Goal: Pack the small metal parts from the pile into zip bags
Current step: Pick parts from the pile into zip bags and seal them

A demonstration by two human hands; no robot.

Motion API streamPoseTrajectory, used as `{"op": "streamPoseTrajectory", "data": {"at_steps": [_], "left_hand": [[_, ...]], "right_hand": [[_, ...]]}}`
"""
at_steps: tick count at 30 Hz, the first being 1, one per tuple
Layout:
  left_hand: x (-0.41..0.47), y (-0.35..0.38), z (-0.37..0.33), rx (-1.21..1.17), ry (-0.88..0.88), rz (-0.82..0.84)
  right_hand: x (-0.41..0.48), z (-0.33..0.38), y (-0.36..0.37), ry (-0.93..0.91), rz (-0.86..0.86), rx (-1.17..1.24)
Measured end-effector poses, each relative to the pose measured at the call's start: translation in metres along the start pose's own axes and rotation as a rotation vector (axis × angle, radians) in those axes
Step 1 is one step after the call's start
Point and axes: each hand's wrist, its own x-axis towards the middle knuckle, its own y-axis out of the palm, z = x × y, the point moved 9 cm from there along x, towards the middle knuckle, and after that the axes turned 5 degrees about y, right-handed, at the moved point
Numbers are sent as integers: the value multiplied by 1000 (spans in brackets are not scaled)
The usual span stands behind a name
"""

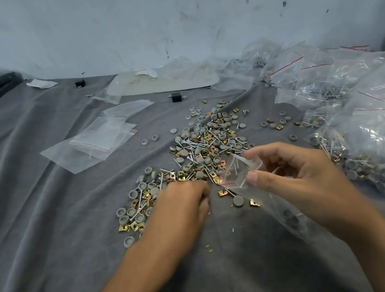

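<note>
Fingers (202, 193) of the left hand (182, 204) curl down at the near edge of the pile (202, 149); any part held is hidden. Just to their right, the right hand (298, 175) pinches the zip bag (236, 173), its mouth spread toward them and its length trailing back under that wrist.

Left hand (182, 204) blurred — its grip unseen; zip bag (236, 173) btm behind right hand (298, 175).
</note>
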Motion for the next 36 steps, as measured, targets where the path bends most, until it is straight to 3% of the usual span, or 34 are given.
{"op": "streamPoseTrajectory", "data": {"at_steps": [6, 11, 19, 28, 36], "left_hand": [[9, -42, 21, -493, -96, -186], [10, -50, 11, -765, -26, -153], [11, -40, -4, -706, 18, -68], [11, -42, -1, -683, -5, -137], [12, -26, -6, -890, -34, -139]], "right_hand": [[1, 0, 7, -4, 17, -26], [1, 0, 11, -7, 35, -48], [0, 3, 15, -19, 37, -59], [-1, 3, 17, -11, 44, -81], [-1, 1, 16, -14, 42, -89]]}}
